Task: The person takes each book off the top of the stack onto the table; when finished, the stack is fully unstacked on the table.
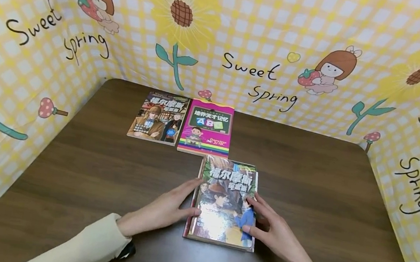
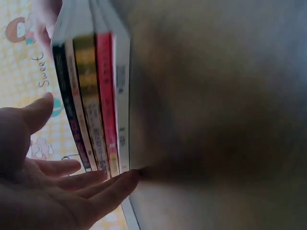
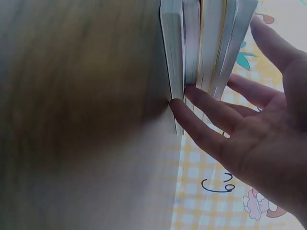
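Note:
A stack of several books lies on the brown table, its top cover showing illustrated figures and a patch of glare. Along its left side my left hand rests, fingers fairly straight and the thumb near the top book's edge. In the left wrist view, those fingertips touch the coloured spines. On the opposite side is my right hand, its thumb at the top cover's right edge. The right wrist view shows its extended fingers against the page edges low on the stack.
Behind the stack lie two more books side by side: one with a person in a brown coat and a pink one with a green panel. A yellow checked cloth walls the table's back and sides.

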Demonstrator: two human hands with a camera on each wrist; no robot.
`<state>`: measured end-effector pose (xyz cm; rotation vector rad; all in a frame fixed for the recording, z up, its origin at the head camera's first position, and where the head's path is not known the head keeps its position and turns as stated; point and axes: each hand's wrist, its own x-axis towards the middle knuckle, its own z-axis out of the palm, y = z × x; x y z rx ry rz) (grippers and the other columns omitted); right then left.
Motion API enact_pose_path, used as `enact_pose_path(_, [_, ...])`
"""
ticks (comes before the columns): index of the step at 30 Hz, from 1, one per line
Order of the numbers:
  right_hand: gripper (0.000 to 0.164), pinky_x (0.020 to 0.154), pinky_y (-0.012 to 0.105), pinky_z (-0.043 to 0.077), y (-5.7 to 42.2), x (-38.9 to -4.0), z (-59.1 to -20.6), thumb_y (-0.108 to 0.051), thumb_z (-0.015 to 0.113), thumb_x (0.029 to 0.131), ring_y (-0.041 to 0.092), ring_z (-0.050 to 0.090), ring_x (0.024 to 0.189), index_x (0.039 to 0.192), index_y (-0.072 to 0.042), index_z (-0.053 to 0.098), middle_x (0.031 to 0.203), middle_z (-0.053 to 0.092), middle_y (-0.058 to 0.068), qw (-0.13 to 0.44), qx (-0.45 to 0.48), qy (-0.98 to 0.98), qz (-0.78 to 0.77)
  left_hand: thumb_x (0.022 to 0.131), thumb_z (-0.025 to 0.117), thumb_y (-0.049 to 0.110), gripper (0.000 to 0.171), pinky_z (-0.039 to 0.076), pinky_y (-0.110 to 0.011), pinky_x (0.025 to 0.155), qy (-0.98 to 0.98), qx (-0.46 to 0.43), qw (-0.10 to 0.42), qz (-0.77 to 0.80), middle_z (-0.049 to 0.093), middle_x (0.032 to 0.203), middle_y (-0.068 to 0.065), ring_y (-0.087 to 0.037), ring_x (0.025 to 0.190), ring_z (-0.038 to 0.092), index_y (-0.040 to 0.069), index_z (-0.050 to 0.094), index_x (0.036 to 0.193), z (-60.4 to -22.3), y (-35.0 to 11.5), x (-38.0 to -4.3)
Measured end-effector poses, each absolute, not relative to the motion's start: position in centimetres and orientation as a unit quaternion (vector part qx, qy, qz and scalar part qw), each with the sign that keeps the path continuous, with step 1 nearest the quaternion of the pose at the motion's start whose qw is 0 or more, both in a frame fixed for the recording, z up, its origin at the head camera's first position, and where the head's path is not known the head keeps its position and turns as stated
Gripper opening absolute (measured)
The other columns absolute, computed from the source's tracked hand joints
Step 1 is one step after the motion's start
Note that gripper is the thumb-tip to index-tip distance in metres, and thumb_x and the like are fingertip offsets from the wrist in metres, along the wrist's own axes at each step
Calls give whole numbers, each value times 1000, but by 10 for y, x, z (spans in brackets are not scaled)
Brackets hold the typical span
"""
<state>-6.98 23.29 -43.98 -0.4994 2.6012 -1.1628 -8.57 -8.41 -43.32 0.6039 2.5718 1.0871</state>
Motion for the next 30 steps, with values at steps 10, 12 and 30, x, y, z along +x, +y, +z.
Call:
enact_pose_path(10, [76,94,50,47,226,-69,-441,-44,76,79,38,45,130,145,-23,45,156,28,12,109,-150,899,-397,88,67,44,83,34,-57,105,881,233,173,373,11,161,-7,-36,139,29,17,24,154,-434,-85,-77])
enact_pose_path(12, [75,93,50,48,225,-68,-441,-42,77,79,39,46,128,144,-22,45,156,28,14,112,-145,898,-401,88,67,44,84,34,-56,106,880,231,177,375,9,161,-6,-36,139,28,17,24,154,-434,-84,-77])
enact_pose_path(30, [71,96,45,47,232,-69,-444,-28,79,79,34,52,123,143,-20,49,144,48,12,123,-104,878,-451,88,67,44,84,33,-59,105,879,242,200,360,7,162,2,-34,139,30,23,20,155,-427,-84,-79])
